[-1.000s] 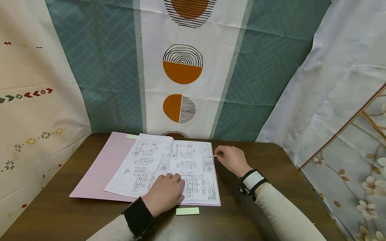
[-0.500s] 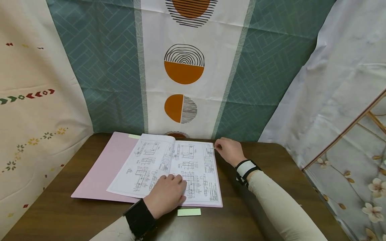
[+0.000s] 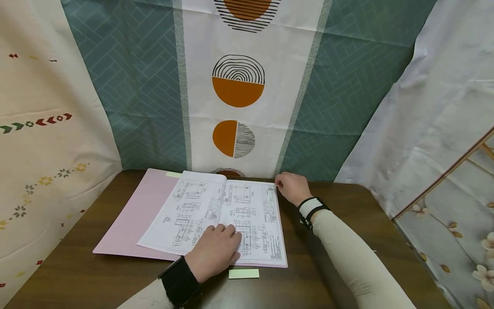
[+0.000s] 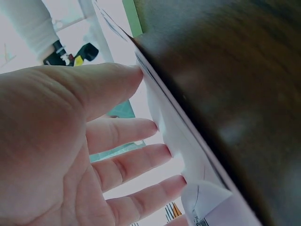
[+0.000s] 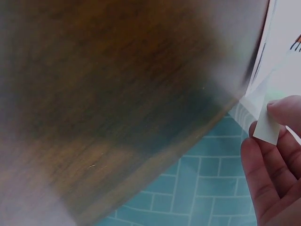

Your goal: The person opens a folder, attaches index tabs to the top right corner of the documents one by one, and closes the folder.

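Observation:
A booklet of technical drawings [image 3: 266,253] lies open on the table. My left hand [image 3: 217,249] rests on the lower part of its right page, near the fold. The left wrist view shows the fingers [image 4: 129,157] straight and spread, fingertips right at the paper. At the top right corner of that page is my right hand [image 3: 294,188]. Its thumb and fingers pinch a pale green sticky note [image 5: 267,128], a narrow strip that reaches over the page edge in the right wrist view.
Beneath the booklet is a pink folder [image 3: 135,223], with a pale green tab [image 3: 173,174] at its top edge. A pad of green sticky notes [image 3: 244,274] lies on the brown table [image 3: 332,274] just below the booklet. Patterned cloth [image 3: 239,146] hangs behind the table.
My right hand has moved up along the right page's edge to its top corner with the sticky note. My left hand stays on the page. The head view has shifted slightly.

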The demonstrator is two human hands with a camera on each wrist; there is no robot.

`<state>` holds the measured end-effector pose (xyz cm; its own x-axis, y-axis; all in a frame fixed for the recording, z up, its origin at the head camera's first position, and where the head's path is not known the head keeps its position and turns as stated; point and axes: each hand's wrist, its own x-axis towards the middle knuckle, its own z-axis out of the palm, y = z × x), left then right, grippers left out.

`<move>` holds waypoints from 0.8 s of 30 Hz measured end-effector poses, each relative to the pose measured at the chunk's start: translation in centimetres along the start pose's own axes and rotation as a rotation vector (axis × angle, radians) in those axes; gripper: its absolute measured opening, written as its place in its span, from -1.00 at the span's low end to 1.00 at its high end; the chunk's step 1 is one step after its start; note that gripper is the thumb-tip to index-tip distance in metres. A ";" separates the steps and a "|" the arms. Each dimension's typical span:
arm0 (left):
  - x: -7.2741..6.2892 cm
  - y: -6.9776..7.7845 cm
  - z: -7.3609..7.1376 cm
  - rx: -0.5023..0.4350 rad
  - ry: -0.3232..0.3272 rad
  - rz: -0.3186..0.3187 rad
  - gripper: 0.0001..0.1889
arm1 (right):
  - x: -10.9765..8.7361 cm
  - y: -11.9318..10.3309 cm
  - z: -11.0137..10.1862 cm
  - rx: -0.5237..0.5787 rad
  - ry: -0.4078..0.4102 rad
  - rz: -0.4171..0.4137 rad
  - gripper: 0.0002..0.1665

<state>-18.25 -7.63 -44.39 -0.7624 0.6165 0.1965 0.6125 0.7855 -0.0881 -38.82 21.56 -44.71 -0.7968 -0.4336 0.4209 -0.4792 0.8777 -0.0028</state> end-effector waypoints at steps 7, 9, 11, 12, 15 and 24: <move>0.0 0.1 0.1 0.024 0.009 0.004 -0.56 | 0.3 1.0 0.9 -0.016 -0.018 -0.046 -0.88; 0.0 0.1 0.1 0.033 0.017 0.007 -0.57 | 0.3 1.1 1.0 -0.023 -0.027 -0.055 -0.88; 0.0 0.1 0.0 0.036 0.027 0.007 -0.57 | 0.3 1.2 0.8 -0.030 -0.033 -0.064 -0.88; 0.0 0.1 0.1 0.035 0.032 0.007 -0.57 | 0.3 1.2 0.7 -0.032 -0.033 -0.067 -0.88; 0.1 0.1 0.0 0.030 0.037 0.007 -0.57 | 0.2 1.3 0.7 -0.038 -0.042 -0.076 -0.87; 0.0 0.2 0.2 0.046 0.055 0.020 -0.59 | -0.1 1.3 0.9 -0.066 -0.092 -0.104 -0.81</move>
<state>-18.14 -7.43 -44.61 -0.7367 0.6291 0.2480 0.6163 0.7756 -0.1369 -39.72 22.57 -45.54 -0.7759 -0.5370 0.3311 -0.5380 0.8373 0.0974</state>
